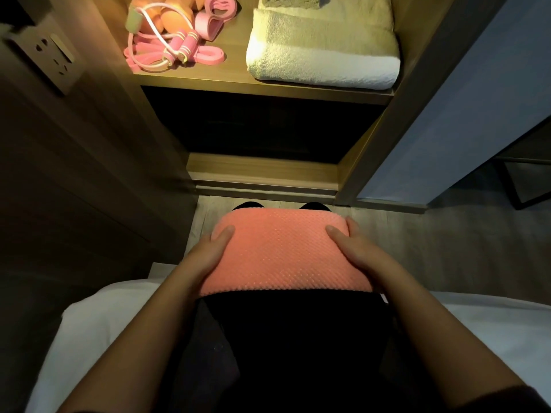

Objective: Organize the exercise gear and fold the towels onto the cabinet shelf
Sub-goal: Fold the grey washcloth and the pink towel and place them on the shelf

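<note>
A folded coral-pink textured towel (283, 251) rests on my lap. My left hand (208, 251) grips its left edge and my right hand (354, 248) grips its right edge, thumbs on top. On the lit cabinet shelf (262, 89) above, a folded white towel (322, 52) lies at the right with a smaller grey-green towel (290, 0) on top. At the shelf's left lies a pile of pink exercise gear: a jump rope (182, 46), resistance bands (211, 20) and orange pieces (158, 13).
Below the shelf is a dark open compartment (262, 123). A wooden panel with a wall socket (56, 55) stands at the left, a grey-blue wall or door (462, 114) at the right. White bedding (89, 323) lies under me on both sides. Wood floor shows ahead.
</note>
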Available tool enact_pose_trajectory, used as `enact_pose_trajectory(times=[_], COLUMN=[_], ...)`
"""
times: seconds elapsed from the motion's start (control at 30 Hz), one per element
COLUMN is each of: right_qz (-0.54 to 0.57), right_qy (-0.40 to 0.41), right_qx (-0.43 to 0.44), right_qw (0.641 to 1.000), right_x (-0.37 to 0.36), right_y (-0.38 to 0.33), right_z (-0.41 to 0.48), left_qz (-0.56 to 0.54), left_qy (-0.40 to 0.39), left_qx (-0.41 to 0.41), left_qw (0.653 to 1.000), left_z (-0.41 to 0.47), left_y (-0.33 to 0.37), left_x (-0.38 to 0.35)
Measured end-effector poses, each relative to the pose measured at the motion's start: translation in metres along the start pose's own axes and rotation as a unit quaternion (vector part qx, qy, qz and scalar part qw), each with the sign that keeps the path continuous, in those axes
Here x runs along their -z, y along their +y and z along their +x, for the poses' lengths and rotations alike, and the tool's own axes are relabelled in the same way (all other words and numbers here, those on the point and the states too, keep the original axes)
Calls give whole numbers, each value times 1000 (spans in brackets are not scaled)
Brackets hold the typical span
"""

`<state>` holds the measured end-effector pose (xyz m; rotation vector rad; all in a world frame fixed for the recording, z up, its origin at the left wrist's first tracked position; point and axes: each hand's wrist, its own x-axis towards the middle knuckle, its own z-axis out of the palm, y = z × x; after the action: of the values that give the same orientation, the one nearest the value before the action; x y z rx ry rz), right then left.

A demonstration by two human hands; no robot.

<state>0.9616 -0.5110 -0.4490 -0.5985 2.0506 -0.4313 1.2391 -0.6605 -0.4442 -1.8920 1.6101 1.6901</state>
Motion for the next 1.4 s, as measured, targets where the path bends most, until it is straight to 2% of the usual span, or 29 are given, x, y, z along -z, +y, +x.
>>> enact_pose_trajectory(times=[0.17,0.27,0.33,0.47,0.57,0.63,0.73,0.87,1.0,1.13,1.4], right_qz=[89,170,230,355,409,383,281,254,278,302,298], right_qy=[-20,-75,-81,-48,8,36,85,93,74,64,11], right_qx=[-125,-153,-147,-91,-16,49,158,267,335,356,323], right_qw=[988,971,959,929,912,922,943,925,897,882,898], right_x=[29,42,49,59,65,65,57,35,15,6,7], right_y=[19,27,26,3,-27,-53,-90,-122,-133,-132,-124], right_z=[4,-3,-8,-12,-16,-27,-46,-70,-81,-79,-71], left_qz=[-148,-173,-173,-145,-78,-58,-44,-41,-64,-70,-74], left_qy=[-43,-58,-55,-5,65,96,132,180,157,149,100], left_qx=[86,77,51,-44,-157,-222,-302,-387,-415,-419,-405], left_qw=[984,980,982,988,982,969,943,903,894,893,906], left_z=[3,5,2,-12,-31,-45,-66,-87,-93,-90,-87], left_y=[-17,-18,-9,25,58,78,104,125,130,128,123], left_x=[25,30,32,41,43,40,26,-5,-28,-34,-28])
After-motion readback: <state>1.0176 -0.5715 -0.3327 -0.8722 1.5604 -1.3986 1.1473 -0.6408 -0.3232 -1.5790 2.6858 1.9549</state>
